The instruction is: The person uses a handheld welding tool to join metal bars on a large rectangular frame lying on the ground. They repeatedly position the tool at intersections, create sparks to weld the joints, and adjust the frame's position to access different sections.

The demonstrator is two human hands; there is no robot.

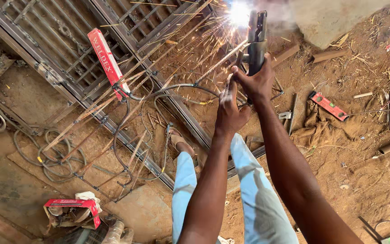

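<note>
A: What are the fingers doing?

B: The right hand [259, 81] is wrapped tight around the dark electrode holder [257, 40], fingers curled about its handle. The left hand [229, 110] sits just below it, fingers closed on the lower part of the thin welding rod [222, 61], which slants up to the holder.

A: Where is the work itself?

B: At the top of the frame, just left of the holder's head, a white arc flare [239, 12] throws sparks over the metal gate frame [68, 49] lying flat on the ground.

A: Anything in the way?

B: A grey cable [168, 88] loops across the gate bars below the hands. Both forearms hide part of the person's pale blue trousers [258, 194] and a sandalled foot [180, 143].

A: Containers?

B: Two red boxes. One long electrode box [108, 61] lies on the gate; I can't tell what is inside. One torn box [73, 212] at lower left shows crumpled wrapping.

A: Other counts?

B: One red spirit level [328, 105] lies on the dirt to the right, well apart from the hands, and one coil of cable [62, 156] lies at left.
</note>
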